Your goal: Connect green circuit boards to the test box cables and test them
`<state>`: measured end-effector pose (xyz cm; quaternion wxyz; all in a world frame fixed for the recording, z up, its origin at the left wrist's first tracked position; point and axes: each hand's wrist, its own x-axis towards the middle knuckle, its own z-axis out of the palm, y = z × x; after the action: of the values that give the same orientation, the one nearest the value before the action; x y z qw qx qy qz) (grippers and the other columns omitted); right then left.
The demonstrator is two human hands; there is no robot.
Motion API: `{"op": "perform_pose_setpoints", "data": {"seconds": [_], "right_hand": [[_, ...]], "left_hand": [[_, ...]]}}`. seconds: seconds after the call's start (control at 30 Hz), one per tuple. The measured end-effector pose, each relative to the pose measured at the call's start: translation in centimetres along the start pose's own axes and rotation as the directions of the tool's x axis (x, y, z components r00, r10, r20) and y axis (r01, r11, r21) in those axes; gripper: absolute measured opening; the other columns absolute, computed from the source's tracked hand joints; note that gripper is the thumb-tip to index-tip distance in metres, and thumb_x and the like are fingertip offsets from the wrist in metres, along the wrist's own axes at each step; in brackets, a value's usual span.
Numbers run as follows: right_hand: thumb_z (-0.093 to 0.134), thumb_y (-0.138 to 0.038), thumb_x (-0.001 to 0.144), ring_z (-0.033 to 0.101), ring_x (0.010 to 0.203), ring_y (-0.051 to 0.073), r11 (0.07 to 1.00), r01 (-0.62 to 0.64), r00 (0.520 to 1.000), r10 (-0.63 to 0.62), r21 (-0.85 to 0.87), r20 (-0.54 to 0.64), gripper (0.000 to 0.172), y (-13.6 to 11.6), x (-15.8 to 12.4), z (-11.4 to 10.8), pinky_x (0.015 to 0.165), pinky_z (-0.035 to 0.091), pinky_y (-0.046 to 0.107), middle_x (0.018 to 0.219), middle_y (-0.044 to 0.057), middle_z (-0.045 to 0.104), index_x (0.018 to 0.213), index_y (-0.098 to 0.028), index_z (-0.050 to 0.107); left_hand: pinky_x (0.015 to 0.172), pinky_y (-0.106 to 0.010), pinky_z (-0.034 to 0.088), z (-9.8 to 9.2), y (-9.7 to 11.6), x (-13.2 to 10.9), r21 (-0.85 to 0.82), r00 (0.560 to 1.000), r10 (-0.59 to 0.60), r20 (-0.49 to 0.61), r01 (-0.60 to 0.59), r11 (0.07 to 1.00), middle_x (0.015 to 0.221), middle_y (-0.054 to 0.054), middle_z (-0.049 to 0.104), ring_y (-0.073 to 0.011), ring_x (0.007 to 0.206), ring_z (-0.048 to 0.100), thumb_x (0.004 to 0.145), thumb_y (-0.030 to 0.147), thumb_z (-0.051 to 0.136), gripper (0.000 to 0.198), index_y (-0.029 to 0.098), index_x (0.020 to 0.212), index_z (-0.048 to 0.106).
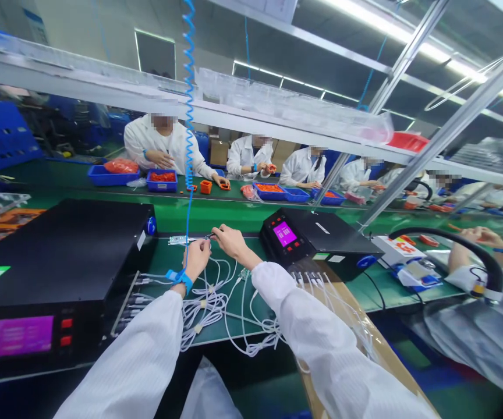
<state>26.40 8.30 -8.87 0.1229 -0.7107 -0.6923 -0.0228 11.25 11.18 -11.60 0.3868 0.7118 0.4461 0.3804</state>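
My left hand [197,259] is closed, its fingertips pinched together, with a blue wrist strap [185,281] below it. My right hand [231,241] is closed too and pinches the end of a thin cable [210,235] just where the left fingertips are. What lies between the left fingers is hidden. A small pale circuit board [178,240] rests on the green table just beyond my left hand. Another small green board [245,273] lies among the cables. Bundled white cables [203,305] are coiled below my hands.
Black test boxes with purple screens stand left [68,256] and right [316,235], with cables plugged in. A blue coiled cord [189,116] hangs in front. Across the green conveyor [234,212], several co-workers in white handle orange parts by blue bins [162,181]. A co-worker's sleeve [474,326] is at right.
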Motion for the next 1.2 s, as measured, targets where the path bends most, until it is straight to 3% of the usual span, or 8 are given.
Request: {"op": "perform_pose_setpoints", "data": {"seconds": [0.23,0.4,0.53,0.67,0.9,1.0,1.07,1.2], "right_hand": [[0.034,-0.035,0.11,0.067,0.1,0.023,0.952,-0.237,0.946,0.271,0.192,-0.175,0.032,1.3,1.4,-0.9,0.083,0.047,0.031,0.114,0.012,0.07,0.122,-0.019,0.06],[0.041,-0.046,0.106,0.059,0.073,0.013,0.901,-0.072,0.951,0.192,0.428,-0.244,0.03,-0.1,0.9,-2.2,0.071,0.044,0.024,0.082,-0.003,0.066,0.105,-0.023,0.061],[0.058,-0.05,0.095,0.046,0.061,0.011,0.623,0.096,0.939,0.202,0.776,-0.278,0.029,-1.8,0.9,-3.1,0.06,0.037,0.023,0.066,-0.007,0.052,0.088,-0.022,0.06],[0.075,-0.051,0.084,0.04,0.058,0.009,0.299,0.036,0.908,0.389,0.954,-0.156,0.032,-2.0,1.8,-2.7,0.054,0.033,0.021,0.063,-0.008,0.05,0.083,-0.021,0.063],[0.07,-0.051,0.092,0.044,0.048,0.009,-0.035,-0.112,0.836,0.536,0.993,0.113,0.041,-0.9,4.6,1.1,0.047,0.04,0.021,0.056,-0.009,0.046,0.075,-0.024,0.045],[0.054,-0.045,0.103,0.044,0.045,0.007,-0.133,-0.104,0.769,0.617,0.986,0.164,0.037,1.2,5.8,1.3,0.046,0.041,0.017,0.056,-0.01,0.044,0.077,-0.025,0.036],[0.043,-0.038,0.108,0.046,0.045,0.007,-0.166,-0.093,0.735,0.654,0.982,0.18,0.034,2.9,6.5,1.1,0.046,0.043,0.015,0.056,-0.01,0.044,0.078,-0.026,0.033],[0.045,-0.03,0.106,0.062,0.057,0.009,-0.141,-0.098,0.742,0.649,0.985,0.167,0.025,4.1,7.6,1.9,0.056,0.055,0.02,0.066,-0.006,0.058,0.084,-0.025,0.035]], "left_hand": [[0.072,-0.033,0.048,0.3,0.5,-1.9,-0.07,0.998,0.03,0.059,-0.026,0.997,0.071,-0.008,0.076,-0.0253,0.069,0.071,0.092,0.04,0.055,0.03,0.022,0.071,0.066],[0.066,-0.03,0.048,1.2,-0.5,-0.8,-0.247,1.0,0.023,0.016,-0.019,0.969,0.08,-0.009,0.075,-0.0222,0.071,0.069,0.095,0.042,0.051,0.029,0.02,0.084,0.065],[0.056,-0.028,0.041,1.7,-1.3,0.3,-0.286,0.998,0.053,0.034,-0.041,0.957,0.064,-0.003,0.062,-0.0172,0.058,0.056,0.098,0.062,0.042,0.052,0.02,0.075,0.062],[0.054,-0.027,0.034,1.5,-1.1,-0.1,-0.326,0.992,0.098,0.077,-0.068,0.943,0.058,0.002,0.049,-0.015,0.055,0.045,0.095,0.071,0.04,0.061,0.018,0.079,0.065],[0.06,-0.029,0.029,0.2,0.0,-1.6,-0.232,0.995,0.07,0.067,-0.053,0.971,0.055,0.003,0.043,-0.0158,0.057,0.04,0.095,0.054,0.051,0.045,0.021,0.064,0.056],[0.065,-0.029,0.034,0.0,-0.4,-2.6,-0.22,0.996,0.047,0.076,-0.029,0.975,0.058,0.0,0.049,-0.0162,0.062,0.045,0.091,0.047,0.059,0.043,0.021,0.057,0.055],[0.066,-0.029,0.038,-0.2,-1.1,-2.8,-0.242,0.997,-0.038,0.07,0.054,0.969,0.06,0.0,0.053,-0.0166,0.062,0.049,0.093,0.048,0.058,0.041,0.02,0.063,0.059],[0.066,-0.03,0.048,-0.7,-2.5,-1.7,-0.339,0.957,-0.29,-0.006,0.271,0.901,0.071,-0.003,0.061,-0.017,0.062,0.059,0.101,0.051,0.041,0.041,0.017,0.092,0.063]]}}
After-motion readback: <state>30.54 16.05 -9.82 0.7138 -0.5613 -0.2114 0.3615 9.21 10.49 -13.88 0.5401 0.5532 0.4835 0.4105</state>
